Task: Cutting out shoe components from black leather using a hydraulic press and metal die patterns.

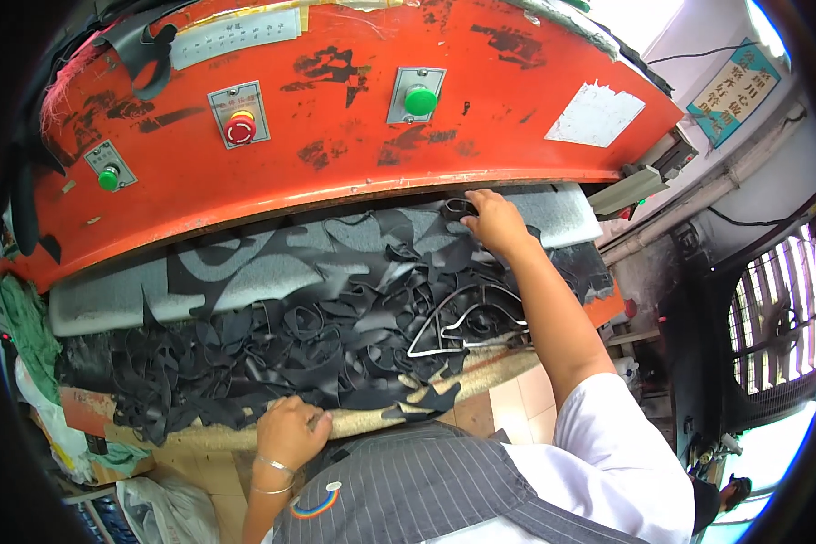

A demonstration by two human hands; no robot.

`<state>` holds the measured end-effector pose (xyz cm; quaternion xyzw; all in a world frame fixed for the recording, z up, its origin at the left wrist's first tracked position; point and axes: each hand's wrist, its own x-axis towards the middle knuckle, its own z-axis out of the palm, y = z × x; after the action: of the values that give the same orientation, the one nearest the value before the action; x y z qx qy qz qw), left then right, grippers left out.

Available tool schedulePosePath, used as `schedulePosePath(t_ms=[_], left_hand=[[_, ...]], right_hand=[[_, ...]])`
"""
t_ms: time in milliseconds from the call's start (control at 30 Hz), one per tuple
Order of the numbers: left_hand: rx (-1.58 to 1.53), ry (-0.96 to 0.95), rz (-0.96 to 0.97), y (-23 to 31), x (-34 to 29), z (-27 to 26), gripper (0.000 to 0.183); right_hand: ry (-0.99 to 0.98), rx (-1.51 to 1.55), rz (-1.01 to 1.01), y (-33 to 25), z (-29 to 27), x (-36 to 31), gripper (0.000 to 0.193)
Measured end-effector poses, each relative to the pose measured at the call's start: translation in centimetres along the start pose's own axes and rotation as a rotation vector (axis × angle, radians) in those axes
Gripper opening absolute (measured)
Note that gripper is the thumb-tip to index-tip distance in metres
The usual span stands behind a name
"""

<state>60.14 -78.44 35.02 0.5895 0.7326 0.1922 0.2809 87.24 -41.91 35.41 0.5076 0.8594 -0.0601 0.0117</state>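
Note:
My right hand (497, 222) reaches to the back of the pale cutting board (553, 213), just below the red machine head. Its fingers are closed on a curled black sheet-material scrap (460, 209). At the front edge my left hand (290, 432) is closed beside the tan padded edge strip (372, 420); what it holds, if anything, I cannot make out. Between the hands lies a heap of black scraps (281, 349), some spread over the board. A metal-outlined cutting die (444, 335) rests on the heap near my right forearm.
The red machine head (335, 118) spans the back, carrying a red stop button (240, 129), a large green button (421, 101) and a small green button (109, 179). Plastic bags (168, 510) sit at lower left. A barred window (775, 313) is at right.

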Motion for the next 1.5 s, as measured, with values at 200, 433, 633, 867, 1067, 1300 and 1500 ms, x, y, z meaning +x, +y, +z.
schedulePosePath(t_ms=[200,433,633,867,1067,1300,1500], left_hand=[[-0.146,-0.161,0.380,-0.2,7.7,0.8,0.020],[-0.046,0.405,0.602,1.7,24.7,7.0,0.026],[0.042,0.464,0.539,2.5,23.6,11.9,0.028],[-0.036,0.402,0.464,2.3,21.6,11.5,0.012],[0.068,0.390,0.444,1.8,20.9,11.1,0.017],[-0.046,0.339,0.447,1.8,21.9,11.0,0.012],[-0.252,0.308,0.412,0.6,22.9,9.9,0.014]], right_hand=[[0.064,-0.064,-0.052,1.1,6.0,-0.7,0.041],[0.224,0.031,-0.115,0.1,5.1,-4.6,0.036],[0.427,0.459,0.064,1.0,2.3,-3.1,0.035],[0.103,0.335,-0.035,-8.8,7.0,3.9,0.045],[-0.053,0.505,-0.283,-6.2,7.7,3.9,0.085],[-0.081,0.347,-0.363,-3.8,8.6,2.6,0.092],[-0.033,0.287,-0.445,-4.8,7.0,3.3,0.093]])
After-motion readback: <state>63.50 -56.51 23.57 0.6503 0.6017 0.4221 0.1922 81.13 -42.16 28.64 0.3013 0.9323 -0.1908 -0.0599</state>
